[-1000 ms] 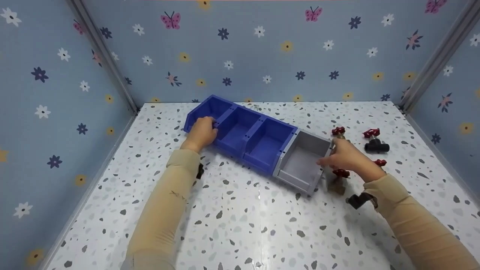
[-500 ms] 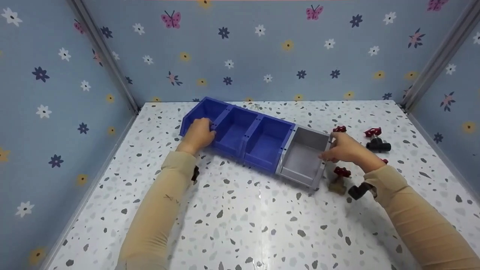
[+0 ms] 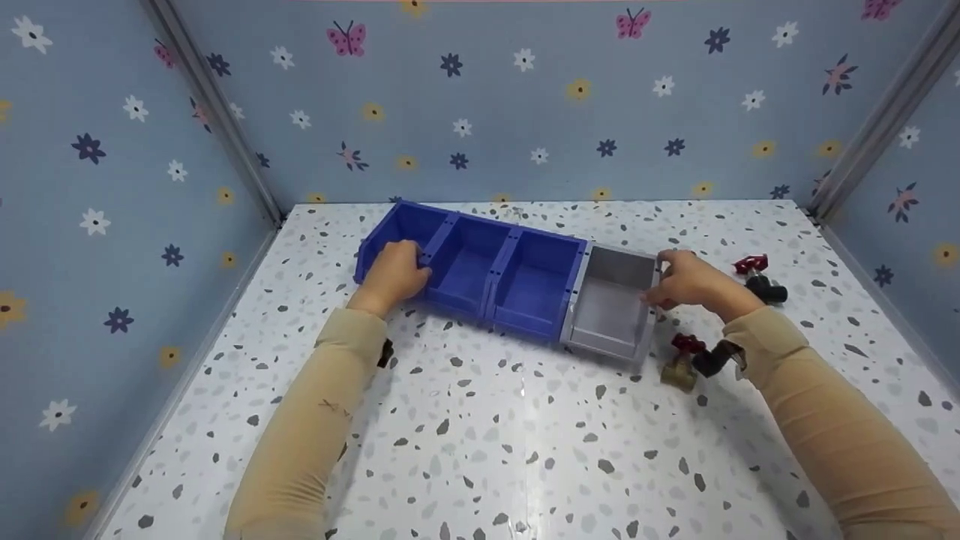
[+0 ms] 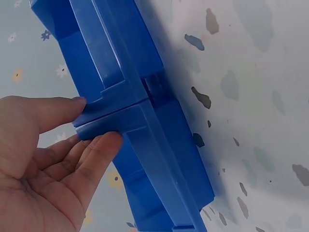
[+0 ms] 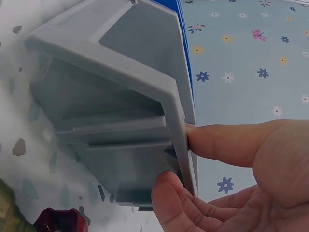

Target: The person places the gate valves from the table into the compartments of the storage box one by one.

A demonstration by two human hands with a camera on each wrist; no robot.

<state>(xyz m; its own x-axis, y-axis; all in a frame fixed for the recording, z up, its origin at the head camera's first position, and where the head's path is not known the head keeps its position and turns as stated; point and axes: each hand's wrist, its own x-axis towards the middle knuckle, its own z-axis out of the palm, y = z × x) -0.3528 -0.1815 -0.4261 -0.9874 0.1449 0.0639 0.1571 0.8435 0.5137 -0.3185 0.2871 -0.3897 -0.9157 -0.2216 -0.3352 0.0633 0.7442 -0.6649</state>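
Three blue bins [image 3: 534,279] and a grey bin [image 3: 611,304] stand side by side in a slanting row on the speckled table, the grey one at the right end. My left hand [image 3: 391,279] pinches the adjoining walls of the two leftmost blue bins. In the left wrist view, thumb and fingers lie on either side of that blue seam [image 4: 113,113]. At the far end, my right hand [image 3: 696,285] grips the outer wall of the grey bin. The right wrist view has the thumb over the bin's rim [image 5: 179,113] and fingertips against its outer side.
A brass valve with a red handle [image 3: 679,371] lies right of the grey bin, near my right forearm. Farther right is a black valve [image 3: 765,289] with a red handle. A flowered wall [image 3: 495,97] rises behind the table.
The bin row has turned: its right end moved back toward the wall, its left end slightly forward and left. Both hands moved along with it. My right hand now hides valves seen earlier.
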